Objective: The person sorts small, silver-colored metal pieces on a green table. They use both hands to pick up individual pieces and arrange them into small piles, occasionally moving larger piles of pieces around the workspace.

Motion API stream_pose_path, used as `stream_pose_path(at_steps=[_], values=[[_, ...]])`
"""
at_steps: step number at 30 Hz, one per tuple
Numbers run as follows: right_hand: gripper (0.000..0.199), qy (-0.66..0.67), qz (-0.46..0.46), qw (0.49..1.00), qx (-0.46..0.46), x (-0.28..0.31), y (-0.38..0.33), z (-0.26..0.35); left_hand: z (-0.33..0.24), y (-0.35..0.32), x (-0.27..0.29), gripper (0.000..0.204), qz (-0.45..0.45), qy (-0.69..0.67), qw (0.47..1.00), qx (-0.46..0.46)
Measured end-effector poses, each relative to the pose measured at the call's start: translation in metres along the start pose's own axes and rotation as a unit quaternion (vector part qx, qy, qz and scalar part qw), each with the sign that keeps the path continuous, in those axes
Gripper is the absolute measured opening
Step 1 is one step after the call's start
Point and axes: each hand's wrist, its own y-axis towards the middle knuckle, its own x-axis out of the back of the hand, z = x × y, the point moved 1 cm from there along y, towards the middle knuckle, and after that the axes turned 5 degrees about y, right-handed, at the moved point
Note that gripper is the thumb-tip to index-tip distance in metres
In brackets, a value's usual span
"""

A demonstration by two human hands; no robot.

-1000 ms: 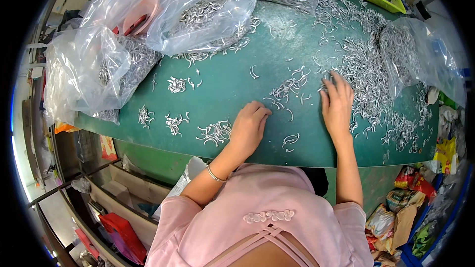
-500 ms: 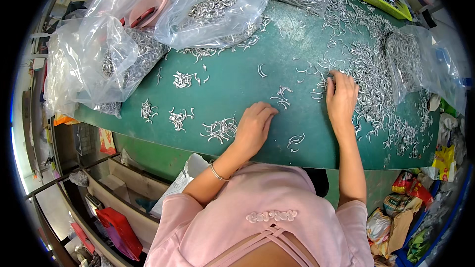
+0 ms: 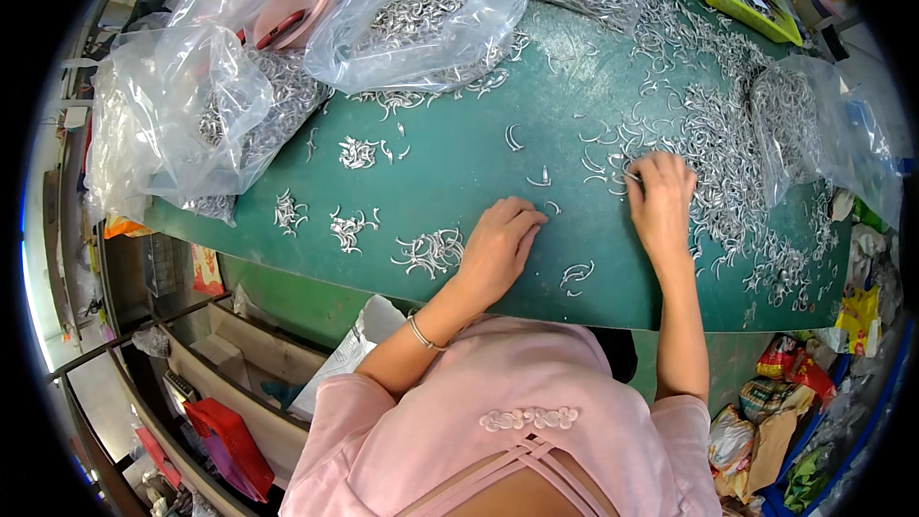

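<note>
Left hand: the left hand rests on the table, fingers together and curled, tips pointing away and to the right; whether anything is gripped under them I cannot tell.
Right hand: the right hand bends its fingers over the near-left edge of the heap, tips down; a metal piece shows at them, but whether it is pinched I cannot tell.
Small arc: the small arc lies just beyond the left hand's fingertips, its long axis running mostly crosswise.
Two pieces: a bit farther beyond those fingertips, the two pieces stand at angles, one pointing away from the person, one crosswise.
Far pair: well beyond the left hand, the far pair has its long axis running away from the person, bulge to the left.
Near group: between the hands and closer to the body, the near group slants from near left to far right.
Sorted clusters: the large cluster is just left of the left hand, its arcs pointing many ways; three small clusters lie farther left.
Heap: beside the right hand and spreading right, curves pointing every way.
Bag: the clear bag sits beyond the heap's right side, well right of the right hand.
</note>
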Motion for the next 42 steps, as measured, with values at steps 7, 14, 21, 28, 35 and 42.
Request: stream_pose_path(at_steps=[7,14,21,28,35,42], values=[[0.026,0.075,-0.011,0.997,-0.007,0.002,0.005,0.025,-0.001,0.037,-0.009,0.022,-0.05,0.113,0.992,0.027],[0.028,0.146,0.144,0.978,0.031,-0.001,-0.008,0.016,0.014,0.049,-0.016,0.017,-0.033,0.125,0.991,0.022],[0.046,0.03,0.005,0.999,0.01,-0.008,0.017,0.006,0.011,0.049,-0.015,0.022,-0.047,0.096,0.994,0.018],[0.034,0.129,0.104,0.985,0.05,-0.006,0.004,0.013,0.015,0.05,-0.008,0.026,-0.09,0.105,0.99,0.041],[0.019,0.102,-0.04,0.993,0.039,-0.044,0.064,0.01,0.023,0.057,-0.008,0.015,-0.067,0.1,0.992,0.036],[0.011,0.156,0.091,0.979,0.095,-0.04,0.038,0.029,0.027,0.05,-0.004,0.009,-0.094,0.063,0.993,0.04]])
